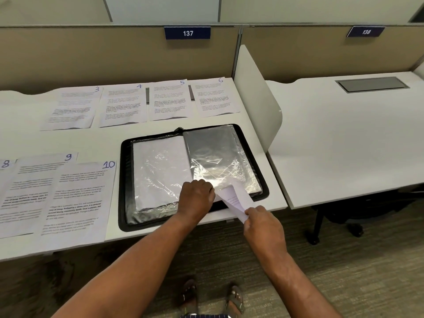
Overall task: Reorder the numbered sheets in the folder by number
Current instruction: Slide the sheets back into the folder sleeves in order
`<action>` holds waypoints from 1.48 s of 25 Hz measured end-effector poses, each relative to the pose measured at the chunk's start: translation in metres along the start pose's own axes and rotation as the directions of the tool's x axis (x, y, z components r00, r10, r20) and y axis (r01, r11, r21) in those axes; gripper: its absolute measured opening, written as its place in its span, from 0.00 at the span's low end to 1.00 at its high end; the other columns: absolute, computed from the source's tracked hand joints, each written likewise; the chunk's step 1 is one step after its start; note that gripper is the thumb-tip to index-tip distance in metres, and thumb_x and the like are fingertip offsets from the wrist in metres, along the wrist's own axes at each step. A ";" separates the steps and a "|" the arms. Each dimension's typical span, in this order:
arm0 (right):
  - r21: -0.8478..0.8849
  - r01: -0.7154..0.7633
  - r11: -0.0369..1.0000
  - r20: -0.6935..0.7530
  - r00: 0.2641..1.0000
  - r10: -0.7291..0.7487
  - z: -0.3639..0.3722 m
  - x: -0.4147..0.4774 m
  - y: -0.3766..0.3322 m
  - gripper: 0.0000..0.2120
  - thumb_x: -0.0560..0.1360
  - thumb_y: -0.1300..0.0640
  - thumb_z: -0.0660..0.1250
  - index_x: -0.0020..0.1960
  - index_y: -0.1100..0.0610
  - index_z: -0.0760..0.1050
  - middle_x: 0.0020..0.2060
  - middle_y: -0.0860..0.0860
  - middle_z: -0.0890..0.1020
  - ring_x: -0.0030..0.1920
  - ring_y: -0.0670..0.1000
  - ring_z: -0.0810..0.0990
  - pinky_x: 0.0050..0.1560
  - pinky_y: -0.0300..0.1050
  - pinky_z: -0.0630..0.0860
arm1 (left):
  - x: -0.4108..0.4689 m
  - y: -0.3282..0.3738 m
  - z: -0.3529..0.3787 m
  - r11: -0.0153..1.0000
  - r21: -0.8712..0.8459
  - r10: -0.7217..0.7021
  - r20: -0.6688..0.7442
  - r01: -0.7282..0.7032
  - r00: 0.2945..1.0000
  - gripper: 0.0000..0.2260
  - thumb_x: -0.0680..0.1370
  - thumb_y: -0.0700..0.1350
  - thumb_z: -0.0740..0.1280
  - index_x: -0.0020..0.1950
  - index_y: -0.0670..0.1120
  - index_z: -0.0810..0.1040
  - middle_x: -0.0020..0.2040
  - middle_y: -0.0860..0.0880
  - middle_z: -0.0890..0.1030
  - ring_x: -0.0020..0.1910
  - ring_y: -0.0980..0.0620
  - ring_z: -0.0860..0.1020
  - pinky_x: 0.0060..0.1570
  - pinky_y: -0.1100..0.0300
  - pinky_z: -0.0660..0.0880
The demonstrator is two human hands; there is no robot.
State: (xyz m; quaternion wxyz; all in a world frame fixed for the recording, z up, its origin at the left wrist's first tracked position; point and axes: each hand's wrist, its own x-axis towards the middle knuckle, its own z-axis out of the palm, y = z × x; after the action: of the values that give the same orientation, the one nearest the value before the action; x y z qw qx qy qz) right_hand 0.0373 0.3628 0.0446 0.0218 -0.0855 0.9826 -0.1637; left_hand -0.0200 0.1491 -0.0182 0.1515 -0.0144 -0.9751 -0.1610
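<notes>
An open black folder [125,180] with clear plastic sleeves lies on the white desk, near its front edge. My left hand [197,196] rests on the lower edge of the right-hand sleeve [220,161], pinching it. My right hand [261,223] grips a printed sheet [236,199] at its near corner; the sheet's far end lies at the sleeve's lower opening. Its number is hidden. Numbered sheets lie on the desk: 3 [71,109], 4 [124,104], 5 [169,99] and 6 [214,97] in a back row, 8 [4,171], 9 [34,180] and 10 [78,198] at the front left.
A white divider panel [254,97] stands at the desk's right edge, close to the folder. Beyond it is a second white desk [344,138] with a grey cable hatch [371,84]. A beige partition [114,56] runs along the back. A chair base [332,223] sits under the right desk.
</notes>
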 end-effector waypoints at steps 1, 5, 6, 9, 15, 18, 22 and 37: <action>-0.007 0.020 1.000 0.008 1.000 -0.020 0.001 0.002 -0.004 0.08 0.80 0.55 0.68 0.58 0.54 0.81 0.51 0.51 0.82 0.50 0.50 0.82 0.49 0.43 0.82 | -0.001 0.002 0.001 1.000 -0.008 0.020 -0.007 -0.020 1.000 0.05 0.76 0.47 0.70 0.42 0.47 0.83 0.36 0.50 0.80 0.35 0.46 0.77 0.38 0.50 0.73; 0.057 0.063 0.996 0.063 0.996 -0.066 0.009 0.018 -0.018 0.10 0.82 0.57 0.65 0.59 0.55 0.82 0.52 0.52 0.83 0.51 0.51 0.82 0.52 0.45 0.81 | -0.001 0.008 0.003 0.999 -0.042 -0.025 -0.033 0.023 0.999 0.04 0.75 0.47 0.70 0.43 0.48 0.83 0.38 0.50 0.81 0.37 0.47 0.78 0.39 0.52 0.71; 0.111 0.048 0.993 0.070 0.996 -0.056 0.010 0.022 -0.020 0.10 0.82 0.58 0.65 0.59 0.56 0.82 0.51 0.52 0.83 0.51 0.51 0.82 0.52 0.45 0.80 | 0.000 0.007 0.002 0.998 -0.045 -0.042 -0.039 0.040 0.998 0.05 0.75 0.47 0.69 0.43 0.48 0.83 0.38 0.51 0.82 0.38 0.47 0.78 0.40 0.52 0.71; 0.372 -0.088 0.924 0.084 0.995 0.061 0.013 0.035 -0.023 0.10 0.80 0.59 0.68 0.59 0.54 0.83 0.50 0.48 0.85 0.49 0.44 0.81 0.50 0.34 0.76 | -0.001 0.007 0.002 0.998 -0.027 -0.056 -0.032 0.056 0.998 0.07 0.76 0.49 0.67 0.44 0.48 0.83 0.39 0.51 0.82 0.39 0.48 0.78 0.42 0.52 0.70; 0.715 -0.378 0.589 0.199 0.916 0.348 0.011 0.050 -0.009 0.11 0.74 0.58 0.77 0.56 0.53 0.83 0.44 0.43 0.84 0.46 0.40 0.81 0.43 0.30 0.73 | -0.001 0.005 -0.002 0.995 -0.019 -0.096 -0.042 0.096 0.994 0.08 0.75 0.50 0.66 0.43 0.49 0.83 0.39 0.52 0.82 0.39 0.48 0.77 0.43 0.53 0.69; 0.729 -0.385 0.566 0.210 0.913 0.350 0.015 0.051 -0.009 0.11 0.74 0.58 0.77 0.55 0.52 0.82 0.44 0.45 0.83 0.46 0.42 0.81 0.44 0.32 0.74 | -0.002 0.007 -0.002 0.995 -0.024 -0.102 -0.042 0.101 0.994 0.07 0.75 0.49 0.68 0.43 0.49 0.83 0.39 0.52 0.81 0.40 0.48 0.77 0.43 0.53 0.68; 0.744 -0.330 0.581 0.195 0.939 0.284 0.024 0.065 -0.019 0.10 0.73 0.59 0.78 0.52 0.51 0.82 0.42 0.48 0.83 0.45 0.46 0.82 0.47 0.36 0.76 | -0.007 0.014 0.003 0.997 -0.052 -0.065 -0.069 0.061 0.996 0.02 0.73 0.46 0.72 0.43 0.49 0.82 0.40 0.52 0.81 0.41 0.49 0.77 0.43 0.53 0.68; 0.373 -0.401 0.836 0.194 0.916 0.353 0.028 0.043 0.036 0.05 0.82 0.49 0.65 0.53 0.49 0.77 0.47 0.45 0.84 0.43 0.44 0.82 0.42 0.47 0.83 | 0.000 0.014 0.012 1.000 -0.022 -0.002 -0.061 0.000 0.998 0.05 0.74 0.48 0.70 0.46 0.48 0.82 0.43 0.52 0.81 0.45 0.48 0.78 0.46 0.52 0.69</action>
State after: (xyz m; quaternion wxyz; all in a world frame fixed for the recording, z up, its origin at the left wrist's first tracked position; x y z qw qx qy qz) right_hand -0.0094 0.3802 0.0059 0.1283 0.1067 0.9214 -0.3509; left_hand -0.0223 0.1659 -0.0254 0.1811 -0.0107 -0.9682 -0.1723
